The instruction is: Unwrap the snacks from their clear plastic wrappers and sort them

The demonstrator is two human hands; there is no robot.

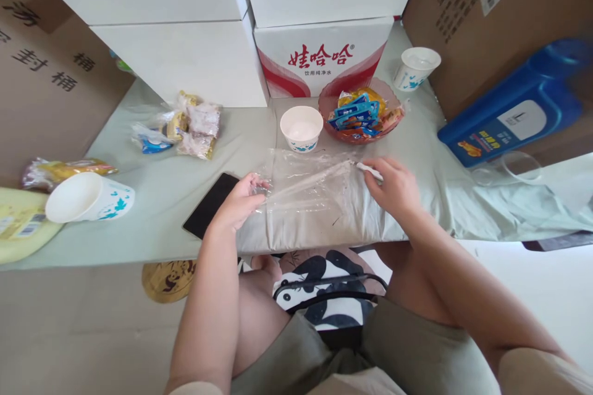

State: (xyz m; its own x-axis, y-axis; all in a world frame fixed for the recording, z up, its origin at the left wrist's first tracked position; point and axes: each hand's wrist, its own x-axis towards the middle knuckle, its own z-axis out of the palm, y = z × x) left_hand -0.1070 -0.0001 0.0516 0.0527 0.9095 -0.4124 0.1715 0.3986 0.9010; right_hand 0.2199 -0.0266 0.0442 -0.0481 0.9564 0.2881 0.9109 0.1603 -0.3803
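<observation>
A clear plastic bag [308, 185] lies spread over the cloth near the table's front edge. My left hand [243, 197] pinches its left edge between thumb and fingers. In my right hand [393, 188] is a slim white-handled tool [370, 171], gripped like a pen, its thin tip at the bag's upper right side. Whether that tip is a blade is too small to tell. Partly behind my left hand, a black phone [210, 205] lies flat. Just beyond the bag stands a white paper cup [301, 129] with a blue-green leaf print.
A pink glass bowl [393, 126] holds wrapped snacks; more snack packets [197, 123] lie left. Paper cups [417, 68] [99, 197] stand right and lean left. A blue bottle [514, 105], clear plastic cup [521, 168] and yellow bottle [25, 222] flank the table. Boxes [324, 43] line the back.
</observation>
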